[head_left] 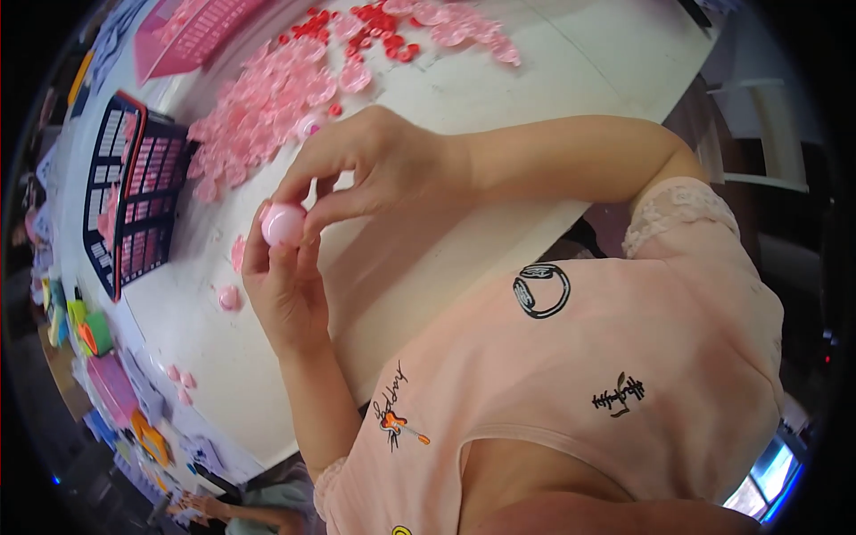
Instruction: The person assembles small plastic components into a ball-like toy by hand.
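Left hand (283, 290) raised, fingers (267, 259) curled upward; right hand (374, 169) arched above it, fingers (299, 183) pinching downward, both forearms bare and bent toward each other.

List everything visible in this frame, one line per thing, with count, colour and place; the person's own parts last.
small round cap: one, pale pink, pinched between both hands above the table
heap of round caps: too many to count, translucent pink, far side of the table
small red pieces: many, red, beyond the pink heap
loose caps: a few, pink, scattered on the table near the left hand
grid basket: one, dark frame with pink inside, left part of the table
pink basket: one, pink, far left corner
table: one, white
left hand: grip under the cap
right hand: grip on the cap from above
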`<state>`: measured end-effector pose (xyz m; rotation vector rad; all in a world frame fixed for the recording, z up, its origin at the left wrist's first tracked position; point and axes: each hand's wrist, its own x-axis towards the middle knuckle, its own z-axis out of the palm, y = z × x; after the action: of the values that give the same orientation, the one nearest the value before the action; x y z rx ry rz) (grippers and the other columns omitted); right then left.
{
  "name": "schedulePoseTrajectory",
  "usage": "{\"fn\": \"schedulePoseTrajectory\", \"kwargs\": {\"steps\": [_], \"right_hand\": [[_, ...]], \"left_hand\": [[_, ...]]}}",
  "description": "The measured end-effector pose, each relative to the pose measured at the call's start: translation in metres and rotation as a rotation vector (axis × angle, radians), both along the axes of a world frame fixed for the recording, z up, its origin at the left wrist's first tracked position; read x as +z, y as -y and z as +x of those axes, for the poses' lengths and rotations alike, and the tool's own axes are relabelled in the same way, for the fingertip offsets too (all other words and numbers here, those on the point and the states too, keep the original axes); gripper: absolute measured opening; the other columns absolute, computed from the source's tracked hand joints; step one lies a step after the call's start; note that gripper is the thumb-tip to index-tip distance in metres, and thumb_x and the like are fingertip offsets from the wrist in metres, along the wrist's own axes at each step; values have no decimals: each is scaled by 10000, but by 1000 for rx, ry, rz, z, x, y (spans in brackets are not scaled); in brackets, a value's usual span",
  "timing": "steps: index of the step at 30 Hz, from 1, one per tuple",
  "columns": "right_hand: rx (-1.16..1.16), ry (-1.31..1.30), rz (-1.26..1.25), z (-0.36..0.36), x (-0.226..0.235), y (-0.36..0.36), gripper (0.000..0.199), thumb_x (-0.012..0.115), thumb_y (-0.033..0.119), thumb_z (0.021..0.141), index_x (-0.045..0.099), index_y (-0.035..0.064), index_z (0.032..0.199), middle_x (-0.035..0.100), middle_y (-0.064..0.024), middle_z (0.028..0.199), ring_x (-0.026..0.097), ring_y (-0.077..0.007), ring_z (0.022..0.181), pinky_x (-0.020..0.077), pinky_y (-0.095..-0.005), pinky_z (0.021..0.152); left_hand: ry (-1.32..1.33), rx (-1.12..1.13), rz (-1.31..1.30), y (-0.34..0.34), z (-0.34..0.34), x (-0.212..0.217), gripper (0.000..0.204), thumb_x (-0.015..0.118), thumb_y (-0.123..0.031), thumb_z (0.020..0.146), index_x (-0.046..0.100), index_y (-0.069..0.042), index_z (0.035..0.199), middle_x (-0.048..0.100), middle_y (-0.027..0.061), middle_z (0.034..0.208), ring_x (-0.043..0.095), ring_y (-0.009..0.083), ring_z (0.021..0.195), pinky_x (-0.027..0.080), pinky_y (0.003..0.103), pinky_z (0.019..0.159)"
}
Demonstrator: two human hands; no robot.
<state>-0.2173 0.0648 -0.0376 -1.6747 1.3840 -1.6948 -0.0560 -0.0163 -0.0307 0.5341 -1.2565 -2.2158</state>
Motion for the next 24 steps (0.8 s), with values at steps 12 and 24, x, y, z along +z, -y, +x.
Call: {"fn": "schedulePoseTrajectory", "kwargs": {"steps": [12,24], "right_hand": [[-190,-563,331,-67,41,-3,223,661,194,709,618,69,888,599,-63,827,572,-237,770,463,-329,679],[-410,-901,838,-96,32,-17,61,608,128,711,631,71,707,612,-126,733,600,-279,745,458,-391,690]], "left_hand": [[-137,-99,213,17,7,-13,524,627,-196,811,382,-19,1238,486,172,1178,543,241,1030,501,308,855],[0,-41,163,3,11,-6,429,650,-106,781,484,-31,1169,548,144,1130,603,249,926,524,316,803]]}}
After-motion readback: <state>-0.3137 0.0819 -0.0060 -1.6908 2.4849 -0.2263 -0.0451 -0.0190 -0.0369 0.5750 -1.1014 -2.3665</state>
